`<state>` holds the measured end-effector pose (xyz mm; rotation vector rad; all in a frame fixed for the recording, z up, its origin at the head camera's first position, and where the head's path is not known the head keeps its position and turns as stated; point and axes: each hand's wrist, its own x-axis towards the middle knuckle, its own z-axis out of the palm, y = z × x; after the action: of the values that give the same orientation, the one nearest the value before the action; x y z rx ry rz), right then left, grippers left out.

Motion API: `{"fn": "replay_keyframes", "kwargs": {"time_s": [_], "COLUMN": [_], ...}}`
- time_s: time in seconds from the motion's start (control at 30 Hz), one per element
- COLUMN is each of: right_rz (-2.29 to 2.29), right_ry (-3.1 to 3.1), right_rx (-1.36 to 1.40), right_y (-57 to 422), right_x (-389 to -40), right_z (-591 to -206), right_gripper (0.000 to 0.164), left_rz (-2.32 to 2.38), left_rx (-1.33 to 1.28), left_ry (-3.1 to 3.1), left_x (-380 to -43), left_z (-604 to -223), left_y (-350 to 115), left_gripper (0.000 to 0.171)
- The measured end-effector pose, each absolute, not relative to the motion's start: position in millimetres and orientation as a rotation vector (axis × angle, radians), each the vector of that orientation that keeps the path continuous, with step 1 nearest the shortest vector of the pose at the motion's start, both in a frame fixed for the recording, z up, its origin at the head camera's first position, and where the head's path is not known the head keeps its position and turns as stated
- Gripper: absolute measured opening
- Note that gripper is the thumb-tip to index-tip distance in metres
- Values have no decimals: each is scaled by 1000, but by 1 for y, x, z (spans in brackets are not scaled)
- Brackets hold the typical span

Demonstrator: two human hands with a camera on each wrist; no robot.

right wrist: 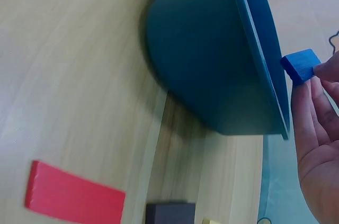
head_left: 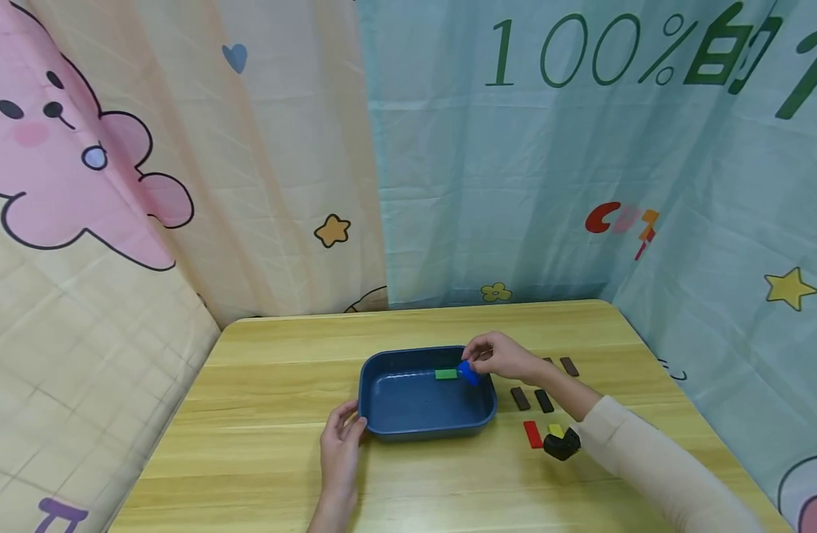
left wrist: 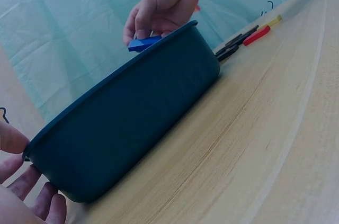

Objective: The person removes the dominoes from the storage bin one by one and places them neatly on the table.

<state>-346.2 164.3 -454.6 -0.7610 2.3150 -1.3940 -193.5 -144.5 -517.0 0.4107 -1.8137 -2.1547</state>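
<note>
My right hand [head_left: 498,355] pinches a blue block [right wrist: 301,65] between thumb and fingers, over the right end of a dark blue plastic basin [head_left: 422,414]. Inside the basin a green block [head_left: 445,374] lies near the far wall. My left hand [head_left: 340,444] grips the basin's left end, its thumb at the rim and its fingers along the outer wall, as the left wrist view shows [left wrist: 32,181].
Right of the basin lie a red block [head_left: 532,434], a yellow block [head_left: 556,429] and several dark blocks [head_left: 520,398]. A black wrist device [head_left: 562,444] hangs under the right sleeve. Printed curtains [head_left: 448,185] stand behind the wooden table [head_left: 249,414].
</note>
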Motion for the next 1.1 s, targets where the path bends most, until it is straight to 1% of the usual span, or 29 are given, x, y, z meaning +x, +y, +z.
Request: {"fn": "replay_keyframes", "kwargs": {"time_s": [0.33, 0.63, 1.1], "right_rz": [-1435, -1504, -1518], "right_ry": [2318, 2320, 2385], "right_rx": [-665, -587, -477], "right_y": [188, 213, 258], "right_x": [-334, -323, -300], "right_z": [-456, -464, -483], "right_gripper": [18, 20, 18], "left_rz": [-2160, -2154, -2166], "left_rx": [419, 423, 402], "left_ry": [-1830, -1845, -1828], "left_x": [-193, -196, -195], "left_z": [-518, -518, -520], "left_y": [-144, -147, -147], "left_gripper": [35, 34, 35]}}
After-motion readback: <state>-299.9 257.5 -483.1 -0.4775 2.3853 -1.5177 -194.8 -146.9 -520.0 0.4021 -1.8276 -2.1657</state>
